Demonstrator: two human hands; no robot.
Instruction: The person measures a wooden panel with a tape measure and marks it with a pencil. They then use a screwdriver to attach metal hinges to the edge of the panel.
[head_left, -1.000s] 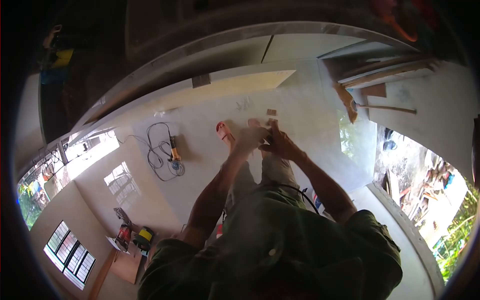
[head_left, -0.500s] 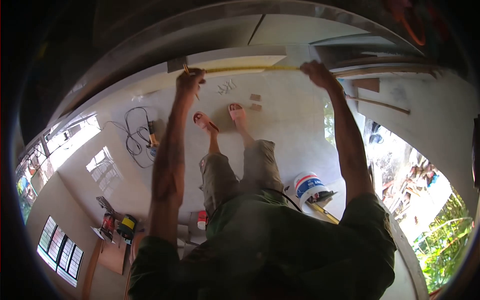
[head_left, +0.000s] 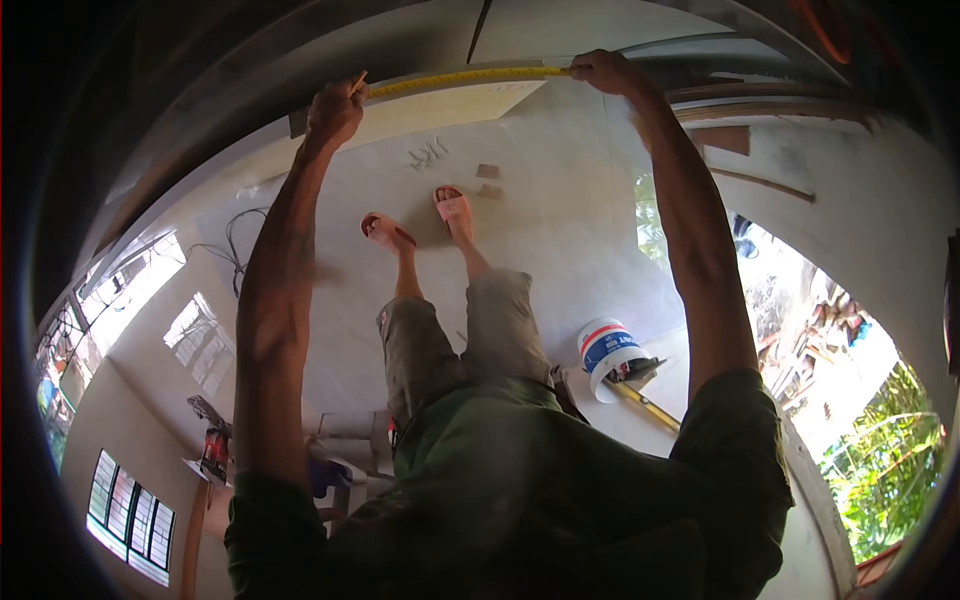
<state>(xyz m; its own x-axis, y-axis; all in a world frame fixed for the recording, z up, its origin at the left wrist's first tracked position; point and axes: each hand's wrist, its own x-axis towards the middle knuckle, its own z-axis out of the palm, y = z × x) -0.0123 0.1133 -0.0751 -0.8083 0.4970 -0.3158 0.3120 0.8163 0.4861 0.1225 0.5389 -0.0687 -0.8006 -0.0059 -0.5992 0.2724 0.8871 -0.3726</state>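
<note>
A yellow measuring tape (head_left: pixel 460 77) is stretched taut along the top edge of a long pale board (head_left: pixel 450 110). My left hand (head_left: pixel 335 112) is closed at the tape's left end, and a thin pencil-like stick (head_left: pixel 358 84) pokes out of its fingers. At the other end, just past the board's right end, the fingers of my right hand (head_left: pixel 603 73) pinch the tape. The palms and inner fingers of both hands are hidden.
Small brown pieces (head_left: pixel 489 180) and white bits (head_left: pixel 428 154) lie on the floor beyond my sandalled feet. A white and blue bucket (head_left: pixel 608 350) with tools stands at the right. Black cable (head_left: pixel 235 250) lies at the left behind my forearm.
Both hands have moved up and left in view with the tape, which now lies along the board's top edge. More of the board's face shows, and my left forearm now covers the power tool.
</note>
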